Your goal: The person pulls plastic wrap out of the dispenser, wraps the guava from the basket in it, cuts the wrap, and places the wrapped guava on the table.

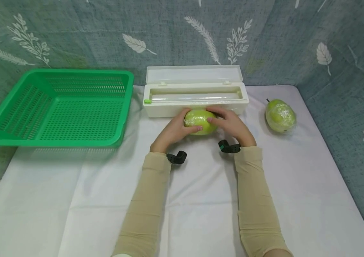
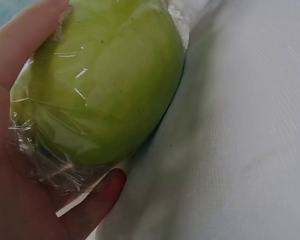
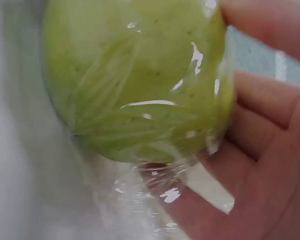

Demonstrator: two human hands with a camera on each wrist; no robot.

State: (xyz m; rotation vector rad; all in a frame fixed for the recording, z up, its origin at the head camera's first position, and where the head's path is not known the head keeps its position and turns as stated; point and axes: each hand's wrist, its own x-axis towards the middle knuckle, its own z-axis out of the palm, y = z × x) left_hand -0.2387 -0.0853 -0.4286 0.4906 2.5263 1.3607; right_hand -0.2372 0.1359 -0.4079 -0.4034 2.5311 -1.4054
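A green pear [image 1: 200, 121] in clear plastic film lies on the white cloth, just in front of the film dispenser [image 1: 195, 98]. My left hand [image 1: 174, 127] holds its left side, thumb on the near face and fingers behind. From the right, my right hand [image 1: 230, 124] grips the other end between thumb and fingers. Film clings tightly to the pear [image 2: 110, 85] in the left wrist view, with crumpled folds by the palm. In the right wrist view, loose film [image 3: 135, 195] hangs off the pear's end near the fingers. The far fingertips are partly hidden.
The white dispenser has its lid [image 1: 194, 74] raised, with a film roll inside and a small green tab at its left. A green plastic basket [image 1: 119, 139] stands at the left. Another film-wrapped pear [image 1: 279, 116] lies at the right. A patterned curtain [image 1: 175, 35] hangs behind.
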